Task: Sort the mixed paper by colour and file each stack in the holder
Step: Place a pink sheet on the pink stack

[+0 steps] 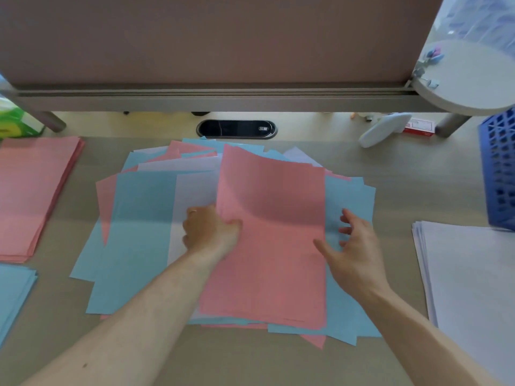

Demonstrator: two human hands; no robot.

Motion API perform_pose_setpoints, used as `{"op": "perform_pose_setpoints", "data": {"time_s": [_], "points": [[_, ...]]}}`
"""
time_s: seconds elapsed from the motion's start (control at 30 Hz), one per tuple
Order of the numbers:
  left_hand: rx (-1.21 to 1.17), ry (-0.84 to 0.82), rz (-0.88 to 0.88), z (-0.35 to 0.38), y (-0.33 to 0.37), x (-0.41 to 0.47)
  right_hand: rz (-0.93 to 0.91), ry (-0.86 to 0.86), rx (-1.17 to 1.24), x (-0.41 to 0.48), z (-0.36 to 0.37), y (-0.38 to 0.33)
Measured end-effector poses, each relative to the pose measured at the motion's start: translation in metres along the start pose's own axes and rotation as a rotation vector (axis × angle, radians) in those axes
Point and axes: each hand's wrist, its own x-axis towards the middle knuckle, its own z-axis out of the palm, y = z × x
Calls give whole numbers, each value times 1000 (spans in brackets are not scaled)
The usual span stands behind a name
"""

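One pink sheet (273, 232) — long axis near-to-far — tops the pile (139, 232).

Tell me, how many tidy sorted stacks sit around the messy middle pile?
3. A pink stack at the far left, a blue stack at the near-left edge, and a white stack at the right. Others may lie outside the picture.

two hands (211, 232) (354, 252), three stacks (33, 190) (14, 291) (473, 274), one pile (139, 232), one lifted sheet (273, 218)

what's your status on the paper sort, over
Left hand grips pink sheet by its left edge, right hand open at its right edge. Mixed pile beneath, unsorted. Nothing blocking pink stack at left.
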Motion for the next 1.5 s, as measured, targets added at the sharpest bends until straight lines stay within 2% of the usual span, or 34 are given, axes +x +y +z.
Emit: {"op": "perform_pose_setpoints", "data": {"time_s": [0.2,0.37,0.5,0.57,0.7,0.8,0.87,1.0,1.13,1.2,1.33,1.5], "points": [[-302,-173,-142,3,-7,12,92,-26,-15,-2,12,-10],[-219,-304,114,11,-3,-1,77,-20,-25,-1,9,-12],[-222,-133,421,-6,-2,-4,139,-45,85,7,7,-27],[-323,-48,523,-29,3,-4,101,-61,184,14,6,-46],[-599,77,605,-88,15,-1,-152,-53,459,21,7,-104],[-643,154,705,-123,13,-2,-337,-7,516,19,10,-137],[-612,181,677,-127,-2,-2,-392,-41,503,9,18,-147],[-633,140,496,-109,-45,11,-359,-138,448,-10,45,-142],[-630,91,465,-92,-58,25,-345,-104,395,-13,60,-144],[-587,121,461,-93,-62,30,-334,-76,335,-13,67,-152],[-572,215,388,-149,-91,52,-343,-52,203,-18,97,-194],[-470,141,229,-260,-177,102,-339,-273,77,-39,198,-274]]}}
